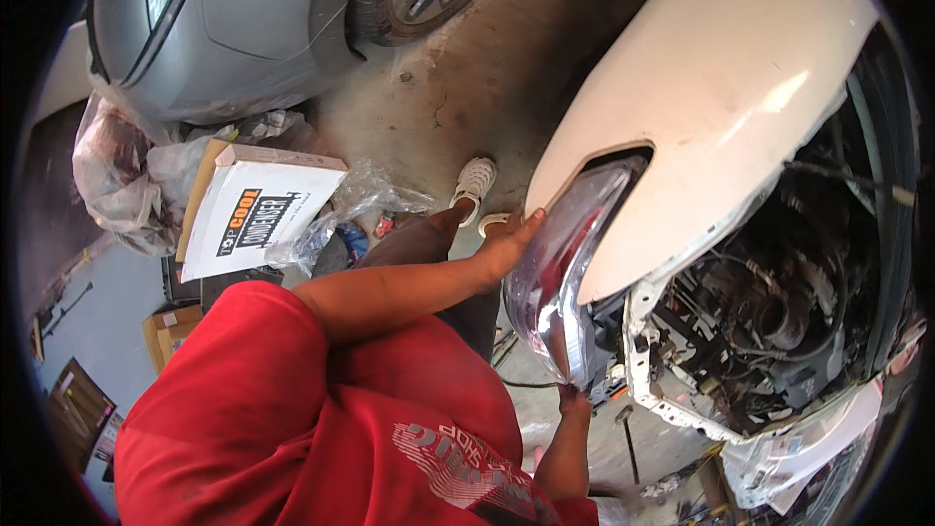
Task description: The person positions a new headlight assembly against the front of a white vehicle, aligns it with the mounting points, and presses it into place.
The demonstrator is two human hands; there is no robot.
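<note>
A clear-lensed car headlight (557, 278) with chrome and red showing inside sits partly in the front opening of a cream-white fender (711, 127). A dark gap shows between the lamp's far end and the fender. My left hand (508, 251) grips the headlight's outer edge, its fingers close to the fender's tip. At the lamp's near, pointed end, my right hand (573, 399) holds on from below; most of its fingers are hidden behind the lamp. My left arm reaches across from the red sleeve, and my right forearm comes up from the lower edge.
To the right lies the exposed engine bay (769, 321), bordered by a whitish front frame (638, 351). A white cardboard box (263, 205) and clear plastic wrap (375, 190) lie on the left. Beyond stands a grey car (243, 39). Tools and debris litter the floor at lower right.
</note>
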